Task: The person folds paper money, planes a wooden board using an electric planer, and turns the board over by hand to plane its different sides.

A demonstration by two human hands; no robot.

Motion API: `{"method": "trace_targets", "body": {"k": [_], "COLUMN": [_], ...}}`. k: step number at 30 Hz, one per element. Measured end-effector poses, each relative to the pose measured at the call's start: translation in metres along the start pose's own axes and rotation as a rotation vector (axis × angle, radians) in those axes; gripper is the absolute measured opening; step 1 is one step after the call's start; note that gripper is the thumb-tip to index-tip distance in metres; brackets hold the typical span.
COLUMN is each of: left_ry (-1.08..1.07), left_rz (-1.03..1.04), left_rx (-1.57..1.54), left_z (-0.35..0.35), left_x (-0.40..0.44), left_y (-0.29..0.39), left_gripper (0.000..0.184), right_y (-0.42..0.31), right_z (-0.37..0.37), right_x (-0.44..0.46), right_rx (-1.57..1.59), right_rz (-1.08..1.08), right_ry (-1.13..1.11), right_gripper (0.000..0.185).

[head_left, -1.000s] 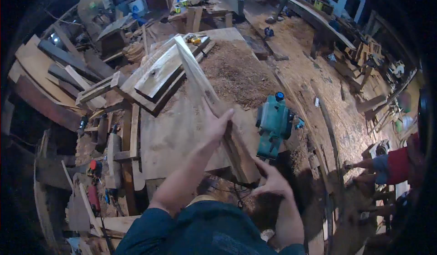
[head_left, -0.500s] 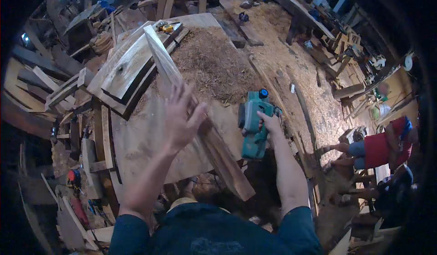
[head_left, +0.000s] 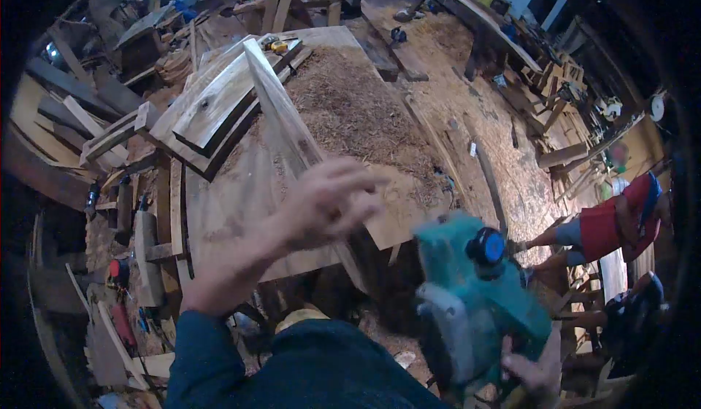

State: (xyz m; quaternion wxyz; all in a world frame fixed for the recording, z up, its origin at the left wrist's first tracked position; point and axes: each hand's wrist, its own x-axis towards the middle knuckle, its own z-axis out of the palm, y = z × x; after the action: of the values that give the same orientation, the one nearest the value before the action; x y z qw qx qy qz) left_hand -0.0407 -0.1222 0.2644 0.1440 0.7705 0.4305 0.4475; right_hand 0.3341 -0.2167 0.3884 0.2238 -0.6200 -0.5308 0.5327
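Note:
In the head view, my right hand (head_left: 537,365) is closed round the handle of a green electric planer (head_left: 475,285) with a blue-topped knob, held off the workbench at lower right. The planer looks slightly smeared by motion. A long wooden beam (head_left: 277,110) lies slanting across the workbench (head_left: 226,212), its near end past the front edge. Over the middle of this beam is my left hand (head_left: 332,201), fingers apart and holding nothing. I cannot tell whether it touches the wood, and it hides part of it.
Wood shavings (head_left: 350,110) cover the bench's far side. Stacked boards (head_left: 212,110) lie at its left, with a yellow tool (head_left: 277,46) on top. A person in a red top (head_left: 621,219) is at the right, and another person (head_left: 635,321) nearer. Wooden pieces crowd the left.
The planer has come back towards me and to the right in my right hand, and turned. My left hand has shifted right and nearer along the beam.

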Motion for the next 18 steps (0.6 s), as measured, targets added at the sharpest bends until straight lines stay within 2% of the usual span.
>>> {"method": "trace_targets", "body": {"k": [1,3,4,7,10,11,14,15,17,18], "left_ry": [-0.039,-0.107,-0.134,-0.417,-0.361,-0.265,-0.127,-0.130,-0.139,-0.041], "left_rz": [0.084,0.218,0.272,0.128,-0.026,-0.063,-0.156,-0.143,-0.120,-0.166], "left_rx": [-0.016,-0.116,-0.197,-0.235,-0.139,-0.186,-0.048,-0.033,0.000,-0.166], "left_z": [0.008,0.031,0.041,0.048,0.060,0.062,0.058,0.053,0.030,0.019], "left_x": [0.005,0.012,0.011,0.001,-0.017,-0.021,-0.025,-0.023,-0.017,-0.019], "left_y": [0.012,0.041,0.052,0.083,0.088,0.089,0.083,0.077,0.060,0.046], "left_gripper": [0.039,0.045,0.049,0.049,0.042,0.042,0.042,0.043,0.046,0.047], "right_y": [-0.002,0.004,0.000,0.007,0.014,0.018,0.015,0.010,0.007,0.004], "right_z": [0.003,-0.011,-0.008,0.006,0.014,0.018,0.033,0.041,0.055,0.062], "right_x": [-0.011,-0.021,-0.021,-0.022,-0.013,-0.012,-0.003,0.003,0.018,0.027], "right_rx": [-0.033,-0.448,-0.531,-0.674,-0.653,-0.658,-0.615,-0.594,-0.564,-0.548], "right_rz": [0.031,0.247,0.149,-0.065,-0.221,-0.243,-0.205,-0.177,-0.286,-0.339], "right_ry": [0.030,-0.203,-0.266,-0.332,-0.364,-0.355,-0.319,-0.305,-0.300,-0.295], "right_gripper": [0.053,0.047,0.050,0.057,0.059,0.059,0.057,0.055,0.052,0.050]}}
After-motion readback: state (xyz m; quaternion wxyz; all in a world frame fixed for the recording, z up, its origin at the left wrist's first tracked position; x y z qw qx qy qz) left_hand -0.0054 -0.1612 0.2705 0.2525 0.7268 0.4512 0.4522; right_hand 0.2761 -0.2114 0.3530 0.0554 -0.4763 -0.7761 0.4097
